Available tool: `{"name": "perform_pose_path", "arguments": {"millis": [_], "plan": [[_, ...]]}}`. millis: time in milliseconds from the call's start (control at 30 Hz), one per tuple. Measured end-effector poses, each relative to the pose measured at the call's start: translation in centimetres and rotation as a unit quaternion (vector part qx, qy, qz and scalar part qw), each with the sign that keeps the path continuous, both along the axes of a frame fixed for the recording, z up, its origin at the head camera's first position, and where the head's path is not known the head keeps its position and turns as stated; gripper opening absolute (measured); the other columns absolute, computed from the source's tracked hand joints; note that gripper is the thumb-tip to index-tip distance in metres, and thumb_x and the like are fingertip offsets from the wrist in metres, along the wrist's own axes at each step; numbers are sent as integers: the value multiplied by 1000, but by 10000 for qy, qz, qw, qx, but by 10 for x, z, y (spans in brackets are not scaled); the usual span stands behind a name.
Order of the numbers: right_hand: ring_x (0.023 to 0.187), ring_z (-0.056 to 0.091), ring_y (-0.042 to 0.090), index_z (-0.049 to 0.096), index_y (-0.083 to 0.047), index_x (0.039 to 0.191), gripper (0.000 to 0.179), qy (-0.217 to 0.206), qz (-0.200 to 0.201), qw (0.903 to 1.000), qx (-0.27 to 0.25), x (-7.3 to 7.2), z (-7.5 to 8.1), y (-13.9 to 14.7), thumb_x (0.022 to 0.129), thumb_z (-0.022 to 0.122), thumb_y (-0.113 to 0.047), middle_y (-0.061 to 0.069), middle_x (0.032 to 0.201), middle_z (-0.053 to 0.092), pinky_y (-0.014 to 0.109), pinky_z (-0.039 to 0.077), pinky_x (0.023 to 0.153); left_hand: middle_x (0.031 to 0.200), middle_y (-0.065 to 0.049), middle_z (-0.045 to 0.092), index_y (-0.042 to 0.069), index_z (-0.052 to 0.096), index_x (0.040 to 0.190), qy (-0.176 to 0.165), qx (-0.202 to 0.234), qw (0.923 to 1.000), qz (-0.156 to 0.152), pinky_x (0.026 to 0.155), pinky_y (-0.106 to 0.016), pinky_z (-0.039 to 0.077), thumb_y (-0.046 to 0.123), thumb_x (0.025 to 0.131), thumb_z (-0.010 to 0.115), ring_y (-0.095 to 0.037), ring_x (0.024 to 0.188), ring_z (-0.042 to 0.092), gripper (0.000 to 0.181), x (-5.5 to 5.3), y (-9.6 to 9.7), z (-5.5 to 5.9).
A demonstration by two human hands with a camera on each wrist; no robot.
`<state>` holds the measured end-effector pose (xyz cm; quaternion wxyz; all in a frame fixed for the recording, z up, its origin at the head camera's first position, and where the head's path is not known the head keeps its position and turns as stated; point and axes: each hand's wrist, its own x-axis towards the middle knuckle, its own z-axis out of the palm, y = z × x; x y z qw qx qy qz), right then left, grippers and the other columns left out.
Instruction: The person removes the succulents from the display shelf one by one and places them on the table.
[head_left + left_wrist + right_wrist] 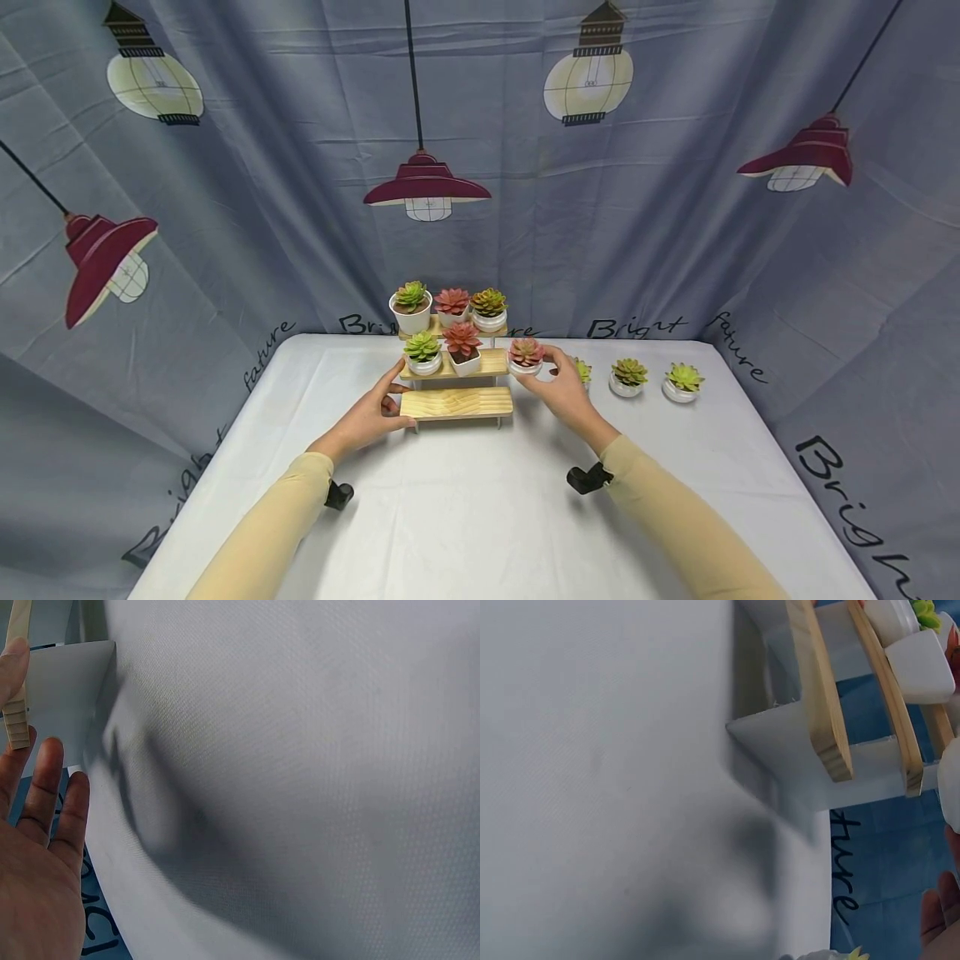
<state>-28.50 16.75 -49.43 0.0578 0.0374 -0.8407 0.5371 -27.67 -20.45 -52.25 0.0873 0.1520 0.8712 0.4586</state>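
White table (450, 517). Left hand (369, 414): thumb and finger gripping shelf (456, 403) end. Right hand (558, 387): clamped on pink plant (526, 352), at its fingertips, leftward. Right of it: green plants (628, 373). Beyond both: curtain (517, 250).

A white cloth-covered table (450, 517) spreads beneath both hands (367, 415) (562, 396) — beyond them hangs a grey-blue, lamp-printed fabric curtain (517, 250).

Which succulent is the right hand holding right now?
The pale-pink succulent, held beside the middle shelf; the two redder succulents stand unheld on the wooden rack.
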Motion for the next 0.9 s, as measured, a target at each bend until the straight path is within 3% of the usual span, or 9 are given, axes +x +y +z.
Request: {"name": "perform_pose_path", "arguments": {"millis": [300,533,900], "plan": [[135,45,35,50,-8,145,73,-90,175,9998,26,13,-3,19,86,84,-35,16,141,52,54,37,112,142,-13,54,42,9,165,-56,30,10000,23,83,-39,47,23,86,86,-21,93,58,111,0,0,0],[141,36,34,46,-12,151,86,-446,47,9981,428,23,-11,35,83,84,-48,15,149,46,55,34,113,142,-14,54,42,9,165,-57,70,10000,-5,83,-39,47,23,87,86,-21,92,58,111,-1,0,0],[135,41,34,48,-11,152,88,-604,65,9954,747,38,-22,59,81,86,-47,16,144,53,55,38,108,142,-14,54,42,9,164,-53,156,9999,-19,82,-39,47,21,87,85,-21,93,57,111,1,0,0]]}}
